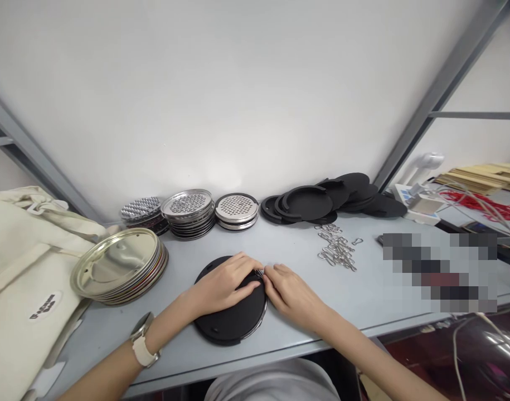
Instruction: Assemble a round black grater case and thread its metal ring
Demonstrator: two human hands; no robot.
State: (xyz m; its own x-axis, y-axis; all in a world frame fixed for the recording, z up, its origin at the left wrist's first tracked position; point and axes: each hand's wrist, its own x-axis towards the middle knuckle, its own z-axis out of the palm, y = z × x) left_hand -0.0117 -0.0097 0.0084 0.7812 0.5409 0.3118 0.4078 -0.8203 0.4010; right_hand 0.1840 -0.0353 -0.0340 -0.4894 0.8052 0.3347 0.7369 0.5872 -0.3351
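Note:
A black round plate (231, 318) lies on the table before me, with a thin shiny rim showing along its right side. My left hand (227, 281) rests over its top, palm down, fingers and thumb gripping it around the right edge. At that edge a small silver wire clip (258, 273) shows between my hands. The fingertips of my right hand (290, 292) are pinched together on the clip; its far part is hidden by them. To the right, several loose wire clips (337, 249) lie in a pile.
Behind stand stacks of perforated metal discs (188, 203) and a pile of black round holders (309, 203). Gold-coloured metal plates (121, 262) are stacked at left, beside a cream canvas bag (29, 267). A blurred-out object (438, 273) lies at right, below a small white device (424, 206).

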